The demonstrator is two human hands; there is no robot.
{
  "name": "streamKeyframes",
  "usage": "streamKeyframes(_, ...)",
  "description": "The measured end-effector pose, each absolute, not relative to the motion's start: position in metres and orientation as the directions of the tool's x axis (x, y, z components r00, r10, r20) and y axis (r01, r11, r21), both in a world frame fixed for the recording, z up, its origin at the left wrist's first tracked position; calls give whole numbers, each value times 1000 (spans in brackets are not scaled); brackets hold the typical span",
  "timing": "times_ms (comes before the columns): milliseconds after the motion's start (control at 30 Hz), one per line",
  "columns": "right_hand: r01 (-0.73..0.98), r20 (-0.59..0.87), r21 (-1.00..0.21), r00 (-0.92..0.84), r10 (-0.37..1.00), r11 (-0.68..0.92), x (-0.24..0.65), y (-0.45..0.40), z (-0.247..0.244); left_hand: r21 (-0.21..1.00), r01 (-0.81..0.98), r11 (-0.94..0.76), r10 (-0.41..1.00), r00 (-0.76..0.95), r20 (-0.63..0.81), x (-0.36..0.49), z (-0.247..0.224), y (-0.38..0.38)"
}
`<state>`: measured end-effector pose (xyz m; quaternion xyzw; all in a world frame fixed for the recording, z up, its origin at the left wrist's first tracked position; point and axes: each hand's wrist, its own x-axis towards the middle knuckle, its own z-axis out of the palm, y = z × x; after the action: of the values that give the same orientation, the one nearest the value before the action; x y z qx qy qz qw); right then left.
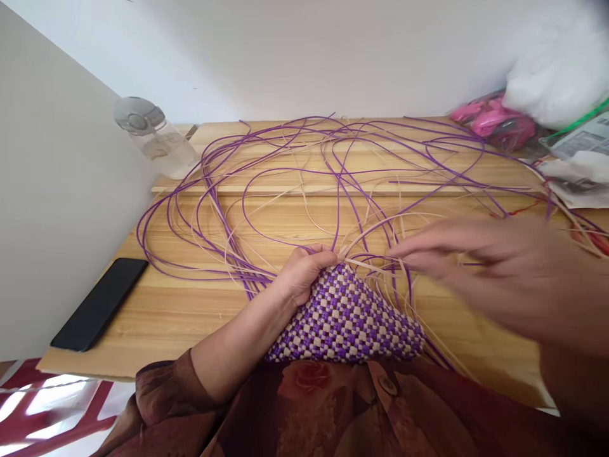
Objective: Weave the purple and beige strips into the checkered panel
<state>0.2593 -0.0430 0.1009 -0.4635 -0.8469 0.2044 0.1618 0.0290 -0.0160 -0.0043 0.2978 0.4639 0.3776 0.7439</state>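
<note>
A woven piece (352, 311) in a purple and cream check leans against my body at the front of the table. My left hand (307, 270) is closed on its upper corner, thumb on top. Long purple and cream strands (223, 235) fan out from its edges over the tabletop. To the right, my right hand (480, 273) is in the air, smeared by motion. Its thumb and fingertips come together near a cream strand (371, 263) that runs from the corner; whether they grip it is not clear.
A black phone (99, 304) lies at the left of the wooden table (157, 311). A clear bottle (159, 139) with a grey lid stands behind it. Pink items in plastic (495, 120), a white bag (561, 76) and papers (575, 178) crowd the back right. Walls border the back and left.
</note>
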Motion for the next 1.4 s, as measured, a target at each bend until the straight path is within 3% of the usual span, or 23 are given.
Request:
streamKeyframes(100,759,19,-454,-515,857,467,233,-48,73,810,-293,508,854,291,-431,28,-4,-16)
streamKeyframes(200,707,-51,-595,-507,860,382,221,-47,64,816,-290,499,859,288,-423,28,-3,-15)
streamKeyframes(367,429,91,-816,-567,818,388,212,-46,72,808,-322,493,860,321,-397,27,0,-16)
streamKeyframes(567,320,-66,-946,-330,942,46,205,-21,50,791,-372,486,862,354,-363,27,0,-17)
streamKeyframes(667,288,-174,-954,-303,937,-84,207,-15,48,796,-367,481,865,345,-364,28,-1,-17)
streamKeyframes(833,227,-173,-968,-314,934,-103,210,-14,49,788,-375,489,863,340,-373,29,-1,-17)
streamKeyframes(1067,394,-233,-917,-389,892,-68,221,-7,35,819,-353,453,882,316,-351,28,0,-18)
streamKeyframes(1400,630,-410,-776,-464,786,-33,205,14,65,941,-194,277,938,269,-221,26,1,-18)
